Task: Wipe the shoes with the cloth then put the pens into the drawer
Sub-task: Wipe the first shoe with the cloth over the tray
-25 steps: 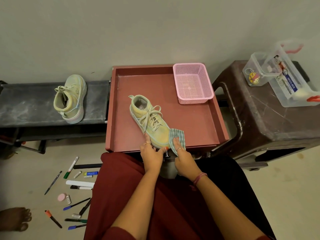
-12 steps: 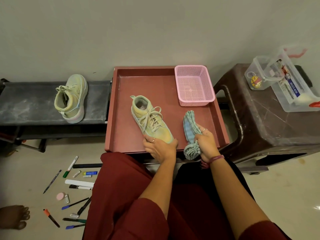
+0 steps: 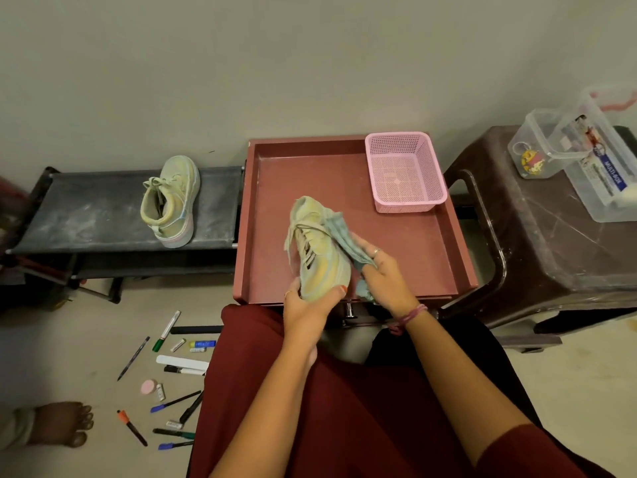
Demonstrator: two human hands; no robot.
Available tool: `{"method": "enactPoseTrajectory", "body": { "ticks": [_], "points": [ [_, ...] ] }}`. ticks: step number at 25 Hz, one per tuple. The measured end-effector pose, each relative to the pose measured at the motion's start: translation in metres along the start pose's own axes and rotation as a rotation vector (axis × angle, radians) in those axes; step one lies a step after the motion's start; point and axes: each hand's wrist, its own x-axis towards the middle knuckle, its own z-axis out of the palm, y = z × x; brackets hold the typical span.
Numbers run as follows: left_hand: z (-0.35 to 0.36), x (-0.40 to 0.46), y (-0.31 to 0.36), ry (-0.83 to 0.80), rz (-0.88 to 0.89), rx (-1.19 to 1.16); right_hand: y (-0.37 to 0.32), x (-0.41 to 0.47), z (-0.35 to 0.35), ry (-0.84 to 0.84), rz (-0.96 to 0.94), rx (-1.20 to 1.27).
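Note:
A pale green-yellow shoe [image 3: 319, 250] is tilted up on its side over the open red drawer [image 3: 444, 257]. My left hand [image 3: 306, 305] grips its toe end from below. My right hand [image 3: 384, 274] holds a blue-green cloth [image 3: 344, 238] pressed against the shoe's right side. The second shoe [image 3: 172, 201] stands on the black bench [image 3: 86, 215] to the left. Several pens and markers [image 3: 169, 401] lie scattered on the floor at lower left.
A pink mesh basket [image 3: 405, 172] sits in the drawer's back right corner. A brown plastic stool [image 3: 551, 243] at right carries clear plastic boxes [image 3: 586, 153]. Another person's bare foot [image 3: 62, 424] rests on the floor at far left. My red-clad lap fills the foreground.
My left hand has lifted and tilted the shoe onto its side. My right hand brought the cloth from the drawer floor back up against the shoe's side.

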Motion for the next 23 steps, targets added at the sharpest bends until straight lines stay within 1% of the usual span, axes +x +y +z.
{"method": "enactPoseTrajectory", "body": {
  "ticks": [3, 8, 10, 12, 14, 16, 19, 20, 21, 23],
  "points": [
    [-0.017, 0.000, 0.007, -0.149, 0.001, -0.071, 0.005, -0.012, 0.012, -0.004, -0.128, -0.245],
    [-0.026, 0.009, 0.014, -0.202, 0.012, -0.101, 0.020, -0.046, 0.019, -0.117, -0.346, -0.452],
    [-0.025, 0.011, 0.015, -0.221, 0.010, -0.085, 0.027, -0.033, 0.015, -0.096, -0.314, -0.467],
    [-0.025, 0.015, 0.013, -0.221, -0.006, -0.063, 0.029, -0.012, 0.012, -0.025, -0.163, -0.418],
    [-0.026, 0.020, 0.011, -0.220, -0.016, -0.063, 0.023, -0.004, 0.016, 0.016, -0.097, -0.383],
    [-0.029, 0.025, 0.008, -0.219, -0.031, -0.066, 0.021, -0.015, 0.028, -0.005, -0.150, -0.384],
    [-0.034, 0.030, 0.005, -0.253, -0.051, -0.029, 0.026, -0.038, 0.033, -0.068, -0.342, -0.449],
    [-0.034, 0.031, 0.004, -0.262, -0.052, -0.019, 0.029, -0.036, 0.028, -0.082, -0.373, -0.471],
    [-0.033, 0.031, 0.004, -0.268, -0.050, -0.016, 0.032, -0.028, 0.020, -0.081, -0.357, -0.478],
    [-0.029, 0.030, 0.004, -0.237, -0.048, -0.024, 0.036, -0.007, 0.007, -0.035, -0.225, -0.437]
  ]
}}
